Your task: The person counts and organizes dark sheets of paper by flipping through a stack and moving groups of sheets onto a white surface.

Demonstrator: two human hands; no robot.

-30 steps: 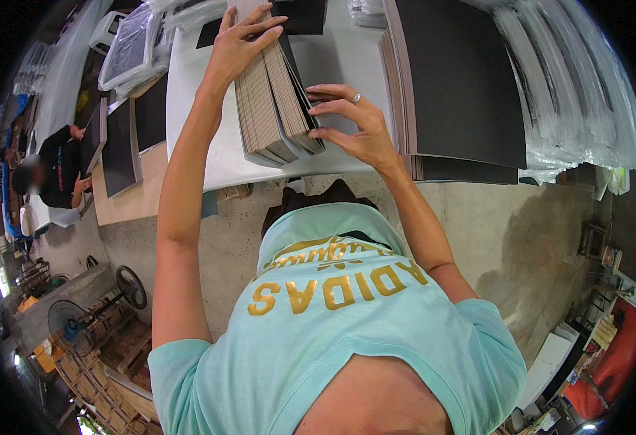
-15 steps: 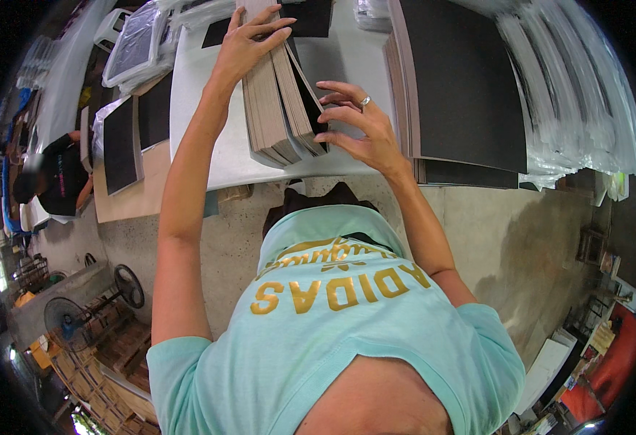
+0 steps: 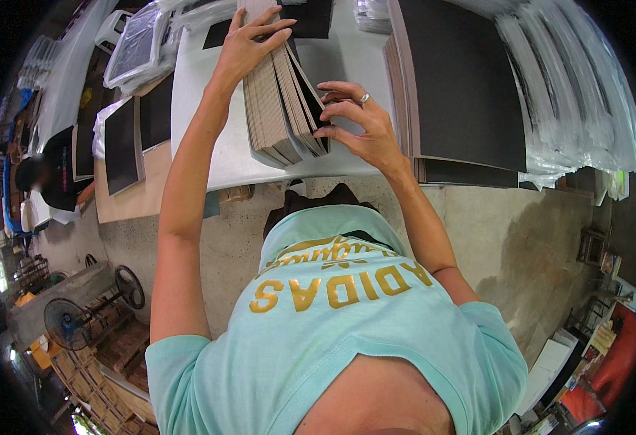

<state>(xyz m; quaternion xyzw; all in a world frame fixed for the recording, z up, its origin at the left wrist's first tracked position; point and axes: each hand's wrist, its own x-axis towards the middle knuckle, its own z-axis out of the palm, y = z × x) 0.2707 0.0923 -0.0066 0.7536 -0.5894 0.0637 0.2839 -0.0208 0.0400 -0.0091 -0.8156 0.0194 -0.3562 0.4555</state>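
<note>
Boards (image 3: 278, 109), a thick grey-brown stack w/ black faces, stood on edge on the white table (image 3: 209, 145), leaning to the left, near the table's front edge. Left hand (image 3: 249, 43) lay on top of the stack at its far end, fingers spread & curled over the upper edges, thumb out to the right. Right hand (image 3: 358, 127) was at the near right side of the stack, fingertips pressed vs. the edges of the last few boards, fanning them apart a bit so black showed btw. them; fingers bent & close together, a ring (image 3: 364, 98) on one. Whether the thumb pinched a board, couldn't tell.

Just right of the hands lay a big flat pile of black sheets (image 3: 463, 80), touching the table's right part, w/ clear plastic-wrapped bundles (image 3: 572, 94) beyond it. Left of the table, more black panels (image 3: 122, 145) rested on a lower wooden bench (image 3: 126, 206), some in plastic. Far left another person (image 3: 46, 177) in dark top sat, well apart. Down on the concrete floor (image 3: 521, 225) stood a fan (image 3: 68, 322) by wooden crates (image 3: 118, 348). Person wore a pale teal shirt (image 3: 332, 341).
</note>
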